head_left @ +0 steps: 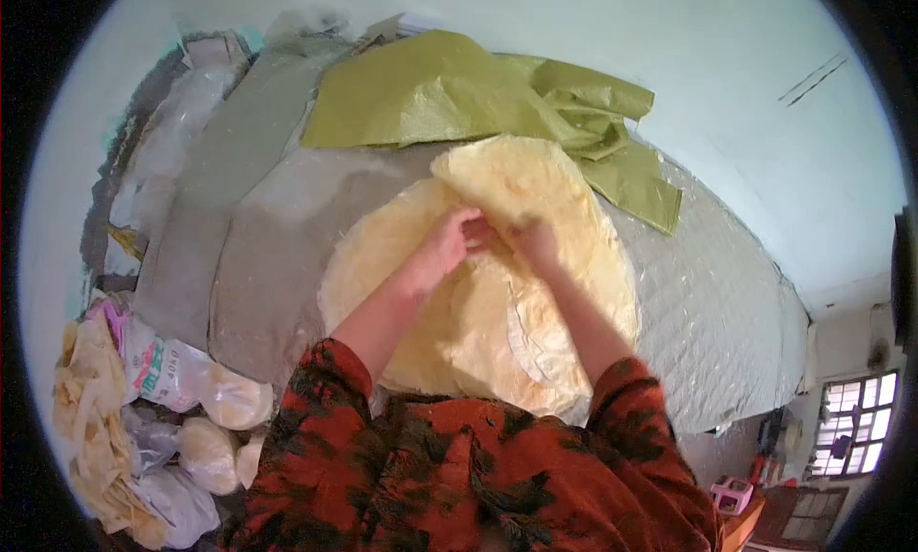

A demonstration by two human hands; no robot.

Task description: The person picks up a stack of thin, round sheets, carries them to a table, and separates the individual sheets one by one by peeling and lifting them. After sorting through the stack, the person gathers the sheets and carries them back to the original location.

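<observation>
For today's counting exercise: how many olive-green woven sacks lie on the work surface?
1: the olive-green woven sack lies crumpled at the far side, beyond the round yellow sheets under both hands. Others may be hidden among the grey sheets.

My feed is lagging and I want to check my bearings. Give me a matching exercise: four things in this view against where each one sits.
Things:
1. green sack
2. round yellow sheets
3. plastic bags of pale lumps
4. both hands (left hand, right hand)

Places:
A. bottom left, beside the table
B. far end of the table, crumpled
C. centre, stacked on the grey cover
D. on the stack, fingers pinching a lifted sheet

Pairs: 1-B, 2-C, 3-A, 4-D
</observation>
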